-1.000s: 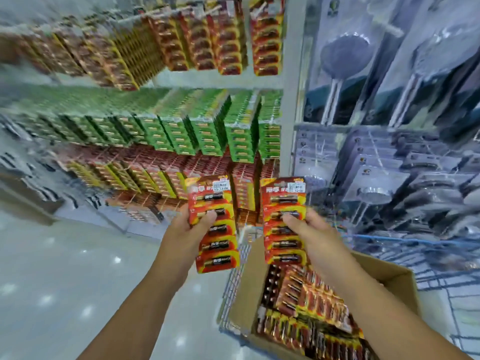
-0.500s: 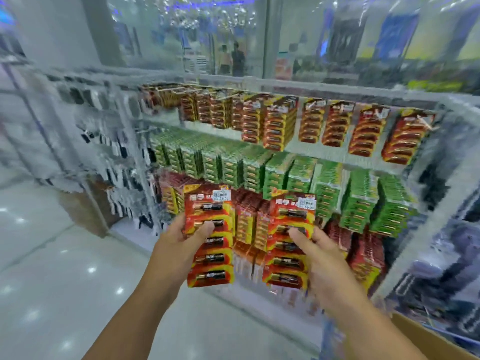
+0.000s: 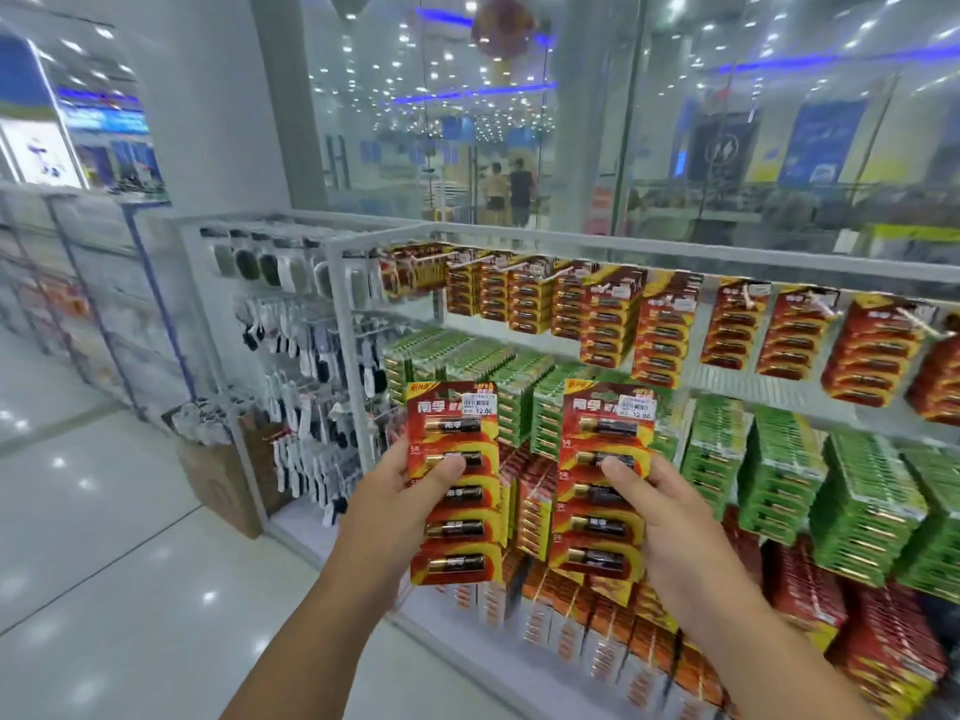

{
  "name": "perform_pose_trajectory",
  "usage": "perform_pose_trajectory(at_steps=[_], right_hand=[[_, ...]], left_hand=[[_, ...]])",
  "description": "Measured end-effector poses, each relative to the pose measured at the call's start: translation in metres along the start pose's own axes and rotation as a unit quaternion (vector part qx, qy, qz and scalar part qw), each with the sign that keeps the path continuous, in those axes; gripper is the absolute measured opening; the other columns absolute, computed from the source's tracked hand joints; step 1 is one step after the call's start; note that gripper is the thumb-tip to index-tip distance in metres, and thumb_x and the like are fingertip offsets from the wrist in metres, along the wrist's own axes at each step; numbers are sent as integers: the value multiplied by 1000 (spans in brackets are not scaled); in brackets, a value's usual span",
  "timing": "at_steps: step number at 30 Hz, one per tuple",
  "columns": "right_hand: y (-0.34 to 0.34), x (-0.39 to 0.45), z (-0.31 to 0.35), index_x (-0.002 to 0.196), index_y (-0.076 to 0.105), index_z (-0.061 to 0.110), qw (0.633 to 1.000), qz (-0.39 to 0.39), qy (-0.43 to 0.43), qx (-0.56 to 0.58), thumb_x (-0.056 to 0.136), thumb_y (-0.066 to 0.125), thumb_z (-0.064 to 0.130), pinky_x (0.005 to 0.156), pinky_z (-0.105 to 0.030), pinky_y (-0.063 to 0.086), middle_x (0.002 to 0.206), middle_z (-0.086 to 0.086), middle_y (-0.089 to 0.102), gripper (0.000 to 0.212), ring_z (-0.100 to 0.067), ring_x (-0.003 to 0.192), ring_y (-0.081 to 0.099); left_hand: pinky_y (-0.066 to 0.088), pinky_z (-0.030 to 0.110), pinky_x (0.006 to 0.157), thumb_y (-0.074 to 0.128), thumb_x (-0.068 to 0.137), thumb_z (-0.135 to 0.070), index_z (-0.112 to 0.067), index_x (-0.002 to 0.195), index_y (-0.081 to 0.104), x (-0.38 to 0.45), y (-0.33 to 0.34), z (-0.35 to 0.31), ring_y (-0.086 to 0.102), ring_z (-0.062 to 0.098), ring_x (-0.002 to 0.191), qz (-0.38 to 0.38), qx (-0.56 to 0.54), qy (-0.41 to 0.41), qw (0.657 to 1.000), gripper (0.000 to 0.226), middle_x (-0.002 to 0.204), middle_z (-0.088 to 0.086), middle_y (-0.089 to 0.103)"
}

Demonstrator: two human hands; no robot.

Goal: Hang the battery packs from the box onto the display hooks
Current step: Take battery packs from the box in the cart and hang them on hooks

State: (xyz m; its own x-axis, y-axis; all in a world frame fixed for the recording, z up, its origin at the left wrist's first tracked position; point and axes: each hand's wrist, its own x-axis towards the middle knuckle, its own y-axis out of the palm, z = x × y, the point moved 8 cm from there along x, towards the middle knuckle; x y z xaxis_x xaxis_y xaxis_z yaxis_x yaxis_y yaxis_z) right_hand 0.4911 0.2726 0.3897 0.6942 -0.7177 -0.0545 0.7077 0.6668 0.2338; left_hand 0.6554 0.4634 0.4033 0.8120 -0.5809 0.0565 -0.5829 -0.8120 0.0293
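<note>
In front of the white display rack [image 3: 524,241], the left hand [image 3: 400,491] grips one red battery pack [image 3: 453,480] with its thumb pressed across the card's front. The right hand [image 3: 660,506] grips a second red battery pack [image 3: 602,485] the same way, just beside the first. Both packs are held upright before the rack's rows of hanging green packs [image 3: 779,470], below its top row of red packs [image 3: 670,330].

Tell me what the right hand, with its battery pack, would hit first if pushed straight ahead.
Probably the hanging green battery packs right behind the red-and-yellow battery pack that the right hand grips, though depth is hard to judge.
</note>
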Motion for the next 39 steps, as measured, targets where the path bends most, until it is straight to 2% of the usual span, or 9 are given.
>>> perform_pose_trajectory(at_steps=[12,17,23,27,30,32,33,36,39], right_hand=[[28,196,14,119,71,33,999,-16,-26,14,95,69,40,103,-57,54,110,3,80,25,-25,107,76],[39,262,22,121,69,32,999,-19,-31,5,97,68,38,101,-52,56,109,7,80,25,-18,101,77],[51,321,18,137,63,31,998,-63,-26,10,92,73,46,102,-42,54,123,15,74,49,-12,116,68],[63,348,20,109,65,42,996,-83,-25,2,96,70,43,102,-33,41,109,31,65,14,6,97,56],[69,364,16,146,55,35,993,-115,-23,-11,83,76,63,115,-41,40,139,27,58,73,-7,129,55],[63,377,5,152,48,37,987,-156,-33,-27,59,80,85,120,-53,38,152,19,53,109,-16,142,48],[64,381,4,149,51,37,984,-172,-37,-26,57,80,86,119,-54,39,148,18,57,108,-16,141,50],[75,389,4,127,63,34,982,-186,-20,-9,82,76,62,117,-44,37,126,22,63,55,-10,128,51],[77,390,3,132,64,34,974,-224,-25,-20,69,80,72,115,-50,44,130,18,69,75,-14,128,59]], left_hand=[[61,55,90,69,98,-30,-27,124,68,204,34,1,78,27,97,44,-2,-5,999,27,107,2,81],[64,38,67,68,99,-30,-28,125,66,280,44,0,80,26,89,44,-20,-9,999,26,103,2,81],[63,52,85,69,97,-36,-30,121,68,361,54,5,80,25,90,68,-10,-19,997,24,102,-1,81],[64,49,82,69,97,-35,-31,115,69,409,59,11,80,22,87,99,-7,-19,995,18,98,-4,81],[63,46,78,69,98,-34,-30,113,70,441,61,17,80,21,85,128,-12,-22,991,15,96,-4,82],[63,47,81,69,98,-35,-31,113,69,457,64,21,80,20,87,150,-17,-26,988,16,97,-5,81],[63,48,84,70,97,-38,-32,115,69,463,65,21,79,19,89,163,-18,-23,986,19,100,-7,81],[63,43,85,71,90,-51,-42,119,68,483,68,23,78,11,94,193,-18,-6,981,31,104,-16,79],[63,41,83,71,92,-47,-45,116,67,493,70,28,78,8,90,212,-41,-13,976,24,101,-19,79]])
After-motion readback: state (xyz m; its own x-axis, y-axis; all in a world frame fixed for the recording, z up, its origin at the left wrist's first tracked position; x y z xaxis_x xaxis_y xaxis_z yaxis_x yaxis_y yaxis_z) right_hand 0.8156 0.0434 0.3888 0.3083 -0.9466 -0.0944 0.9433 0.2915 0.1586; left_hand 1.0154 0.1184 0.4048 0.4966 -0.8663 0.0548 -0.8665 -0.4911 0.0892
